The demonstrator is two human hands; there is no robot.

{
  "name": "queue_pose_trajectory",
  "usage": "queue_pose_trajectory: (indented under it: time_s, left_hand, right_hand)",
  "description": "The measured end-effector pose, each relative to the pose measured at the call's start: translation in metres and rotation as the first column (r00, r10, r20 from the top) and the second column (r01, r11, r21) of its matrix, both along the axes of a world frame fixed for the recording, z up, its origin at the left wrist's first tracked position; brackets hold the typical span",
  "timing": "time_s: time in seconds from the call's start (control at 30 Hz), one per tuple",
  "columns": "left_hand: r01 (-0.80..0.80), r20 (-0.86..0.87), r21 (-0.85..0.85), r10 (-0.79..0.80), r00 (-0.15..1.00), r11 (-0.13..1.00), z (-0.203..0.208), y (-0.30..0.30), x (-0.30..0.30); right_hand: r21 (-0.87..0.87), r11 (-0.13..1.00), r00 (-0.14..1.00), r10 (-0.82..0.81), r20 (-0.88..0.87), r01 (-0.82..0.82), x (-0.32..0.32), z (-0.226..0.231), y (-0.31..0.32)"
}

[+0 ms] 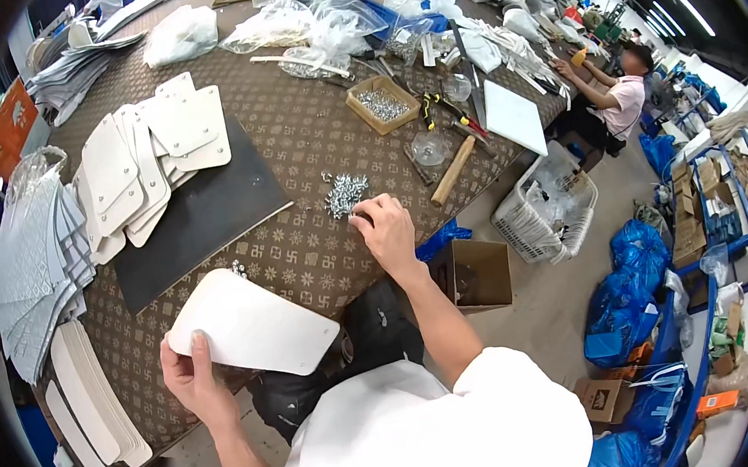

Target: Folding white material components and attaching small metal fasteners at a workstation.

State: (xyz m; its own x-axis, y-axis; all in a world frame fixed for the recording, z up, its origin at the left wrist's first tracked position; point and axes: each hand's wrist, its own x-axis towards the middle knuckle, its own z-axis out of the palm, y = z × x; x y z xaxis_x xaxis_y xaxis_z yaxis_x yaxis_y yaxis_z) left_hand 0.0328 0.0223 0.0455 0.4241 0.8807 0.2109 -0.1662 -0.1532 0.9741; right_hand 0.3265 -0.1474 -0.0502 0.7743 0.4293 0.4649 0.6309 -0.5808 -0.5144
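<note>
My left hand [192, 377] grips a white panel [256, 321] with rounded corners by its left end, thumb on top. The panel is tilted over the table's near edge, with small holes or studs at its right end. My right hand [383, 233] is at the near edge of a loose pile of small silvery metal fasteners [346, 195]. Its thumb and fingertips are pinched together; whatever is between them is too small to make out. A few more fasteners [239, 268] lie just beyond the white panel.
A black board [202, 223] lies at left, partly under stacked white panels [150, 156]. Patterned grey sheets [39, 257] fan out farther left. Beyond the pile are a fastener tray [399, 123], a hammer [454, 172] and pliers [428, 113]. A white basket [527, 232] stands right; a co-worker [622, 97] sits beyond.
</note>
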Motion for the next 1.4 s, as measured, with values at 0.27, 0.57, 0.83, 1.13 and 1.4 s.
queue_pose_trajectory:
  time_s: [0.27,0.57,0.83,1.13,1.4]
  left_hand:
    - [0.290,-0.380,-0.086,-0.300,0.875,0.953,0.011,0.034,-0.043]
    - [0.479,-0.519,-0.176,-0.494,0.697,0.860,0.020,0.043,-0.033]
    - [0.437,-0.448,-0.126,-0.444,0.776,0.890,0.013,0.013,-0.004]
    - [0.536,-0.459,-0.223,-0.573,0.679,0.814,0.015,0.004,0.021]
    - [0.552,-0.425,-0.199,-0.579,0.696,0.810,0.015,0.005,0.010]
  right_hand:
    - [0.046,0.997,0.996,0.065,-0.063,-0.062,0.029,0.003,0.005]
    - [0.277,0.958,0.985,0.116,-0.127,-0.077,0.039,0.017,0.001]
    - [0.697,0.717,0.504,0.600,-0.621,0.007,-0.013,0.054,0.009]
    - [0.700,0.616,0.401,0.780,-0.480,-0.360,-0.096,0.071,0.012]
    - [0.551,0.479,0.498,0.858,-0.128,-0.683,-0.108,0.057,0.046]
